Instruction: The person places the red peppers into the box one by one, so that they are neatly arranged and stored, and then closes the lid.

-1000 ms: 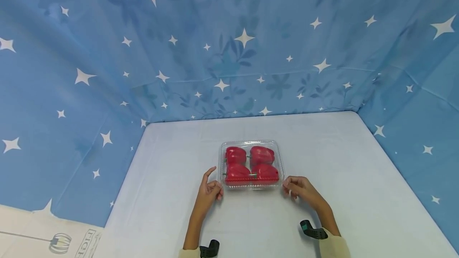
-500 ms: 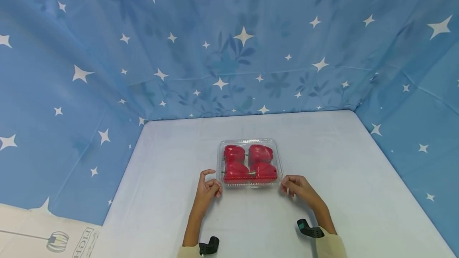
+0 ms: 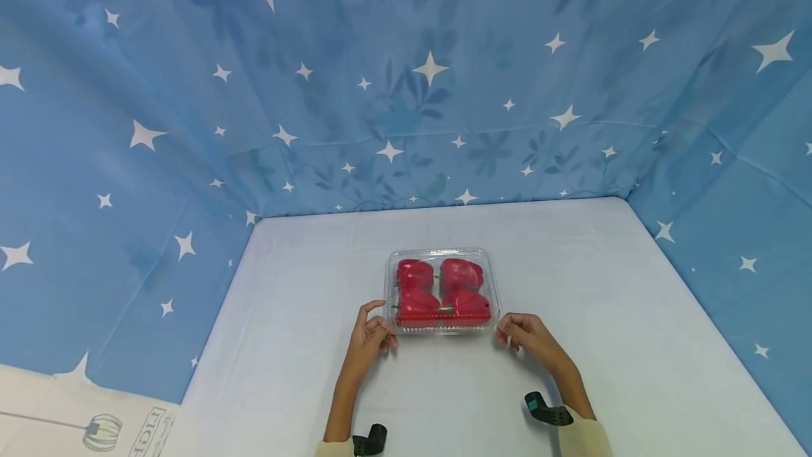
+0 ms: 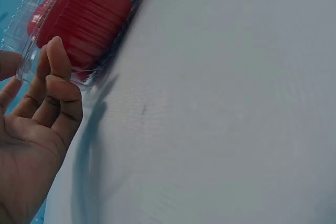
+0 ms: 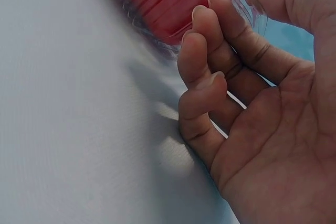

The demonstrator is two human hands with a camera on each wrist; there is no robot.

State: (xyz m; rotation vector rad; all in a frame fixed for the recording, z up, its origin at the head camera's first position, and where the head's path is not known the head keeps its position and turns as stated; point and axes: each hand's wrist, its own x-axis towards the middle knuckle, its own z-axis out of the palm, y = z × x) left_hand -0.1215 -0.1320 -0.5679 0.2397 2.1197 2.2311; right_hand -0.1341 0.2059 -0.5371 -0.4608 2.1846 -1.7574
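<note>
A clear plastic clamshell box sits on the table in the head view, its lid down over several red bell peppers with green stems. At its near left corner, my left hand pinches the rim between thumb and fingers, the index finger crooked along the side. My right hand pinches the near right corner, the other fingers curled loosely below. In the left wrist view the plastic edge passes between thumb and fingertips. The right wrist view shows the rim likewise between thumb and index finger.
The box stands near the middle of a white-covered table. Behind and on both sides hangs a blue curtain with white stars. A cream printed cloth shows at lower left. Each wrist wears a black strap device.
The left fingers have shifted slightly at the corner, the index finger bending a little more. The box and right hand stay nearly in place while the head view drifts slightly.
</note>
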